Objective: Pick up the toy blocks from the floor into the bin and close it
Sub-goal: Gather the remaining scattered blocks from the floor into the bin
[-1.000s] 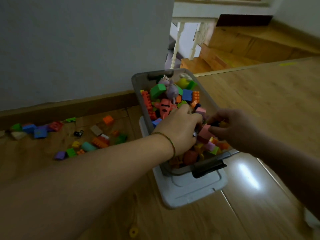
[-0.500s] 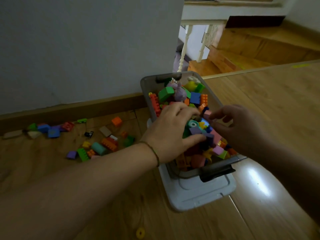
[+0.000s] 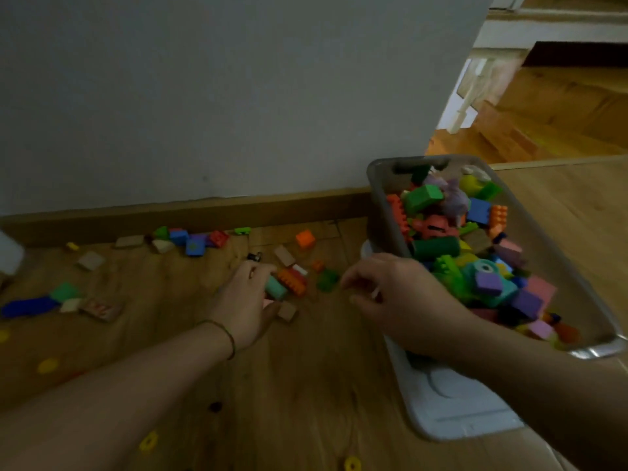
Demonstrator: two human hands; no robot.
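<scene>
The grey bin stands on the right, heaped with coloured toy blocks. It rests on its white lid. To its left, loose blocks lie on the wooden floor. My left hand is down at a small cluster there, thumb and fingers curled around a teal cylinder block beside an orange studded block. My right hand hovers just left of the bin's near side. Its fingers hang loosely curled and hold nothing, pointing toward a dark green block.
More blocks lie along the baseboard: a blue one, a red one, an orange one, tan ones. A long blue piece lies far left. Yellow rings lie near me. Wooden stairs rise behind the bin.
Both hands have left the bin's block pile and swung left. My left hand dropped to the floor cluster; my right hand now hangs beside the bin. The view panned left.
</scene>
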